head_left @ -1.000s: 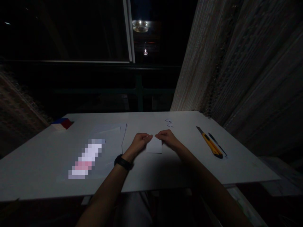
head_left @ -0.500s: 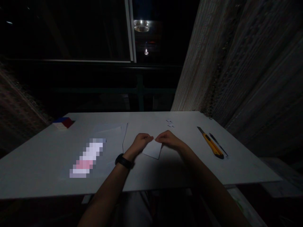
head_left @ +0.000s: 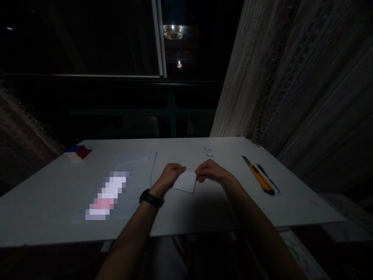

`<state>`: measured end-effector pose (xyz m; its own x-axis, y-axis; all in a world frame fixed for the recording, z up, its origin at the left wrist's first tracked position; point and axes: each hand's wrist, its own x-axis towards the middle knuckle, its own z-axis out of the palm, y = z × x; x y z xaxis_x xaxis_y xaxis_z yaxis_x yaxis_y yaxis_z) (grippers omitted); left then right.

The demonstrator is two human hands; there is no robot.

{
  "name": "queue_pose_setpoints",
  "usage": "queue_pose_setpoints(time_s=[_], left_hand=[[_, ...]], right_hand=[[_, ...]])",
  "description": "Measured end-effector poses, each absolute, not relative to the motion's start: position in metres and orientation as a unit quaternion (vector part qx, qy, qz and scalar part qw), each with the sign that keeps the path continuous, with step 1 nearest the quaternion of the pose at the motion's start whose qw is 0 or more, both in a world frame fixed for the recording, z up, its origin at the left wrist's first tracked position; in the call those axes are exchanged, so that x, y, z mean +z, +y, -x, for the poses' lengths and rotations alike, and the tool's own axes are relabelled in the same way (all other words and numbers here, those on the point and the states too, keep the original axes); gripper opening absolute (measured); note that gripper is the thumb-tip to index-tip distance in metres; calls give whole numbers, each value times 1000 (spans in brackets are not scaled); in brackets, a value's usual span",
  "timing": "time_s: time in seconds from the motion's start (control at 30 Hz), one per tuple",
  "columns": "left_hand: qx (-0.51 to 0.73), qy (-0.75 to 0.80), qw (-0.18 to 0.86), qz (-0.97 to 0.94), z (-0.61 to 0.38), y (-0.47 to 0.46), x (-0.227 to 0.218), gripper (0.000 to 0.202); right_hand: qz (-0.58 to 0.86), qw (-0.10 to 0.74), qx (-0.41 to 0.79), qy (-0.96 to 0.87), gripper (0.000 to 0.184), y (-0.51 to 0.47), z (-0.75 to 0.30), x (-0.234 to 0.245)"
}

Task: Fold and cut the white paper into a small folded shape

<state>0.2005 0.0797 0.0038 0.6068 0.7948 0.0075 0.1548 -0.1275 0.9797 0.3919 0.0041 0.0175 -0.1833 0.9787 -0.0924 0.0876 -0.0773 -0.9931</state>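
A small, roughly square piece of white paper [head_left: 185, 182] is held between my two hands over the table. My left hand [head_left: 171, 174], below a black wristband, pinches its upper left corner. At the upper right edge, my right hand [head_left: 212, 171] has thumb and fingers closed on the same paper. The sheet looks folded, but its layers are too dark to tell apart. Beyond my right hand, small white paper scraps [head_left: 209, 151] with dark marks lie on the table.
On the white table [head_left: 58, 217], a yellow utility knife [head_left: 261, 179] with its blade out lies at right beside a dark pen [head_left: 267, 175]. Larger white sheets [head_left: 140, 171] and a blurred-out bright object [head_left: 106, 196] are at left. A colourful cube [head_left: 77, 153] sits far left.
My right hand has shifted slightly right along the paper's upper edge, opening a gap between my hands. More of the paper's top edge now shows. The left hand has barely moved.
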Motion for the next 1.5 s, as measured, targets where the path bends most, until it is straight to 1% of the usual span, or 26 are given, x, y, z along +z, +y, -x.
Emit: queue_pose_setpoints(time_s=[0.23, 0.3, 0.43, 0.63, 0.83, 0.9, 1.03, 1.17, 1.5], left_hand=[[316, 336, 573, -678, -201, 83, 1, 36], [332, 346, 568, -669, -201, 84, 0, 37], [365, 365, 557, -651, -202, 86, -1, 39], [356, 352, 584, -639, -205, 76, 4, 39], [316, 340, 575, -673, -202, 72, 8, 31], [309, 338, 573, -680, -202, 71, 9, 28], [284, 343, 600, -665, -204, 69, 10, 21], [289, 355, 617, -641, -205, 66, 12, 17], [258, 322, 689, -597, -202, 69, 12, 25]], right_hand=[[483, 427, 545, -536, 29, 6, -401, 15], [483, 453, 535, -525, 30, 8, -404, 13], [495, 533, 498, -473, 34, 14, -397, 8], [538, 537, 446, -473, 40, 19, -368, -2], [534, 514, 448, -500, 38, 19, -368, -5], [535, 523, 432, -503, 37, 20, -369, -5], [538, 551, 390, -504, 36, 23, -369, -5], [549, 548, 362, -517, 35, 25, -371, -6], [551, 594, 337, -479, 35, 25, -386, -2]])
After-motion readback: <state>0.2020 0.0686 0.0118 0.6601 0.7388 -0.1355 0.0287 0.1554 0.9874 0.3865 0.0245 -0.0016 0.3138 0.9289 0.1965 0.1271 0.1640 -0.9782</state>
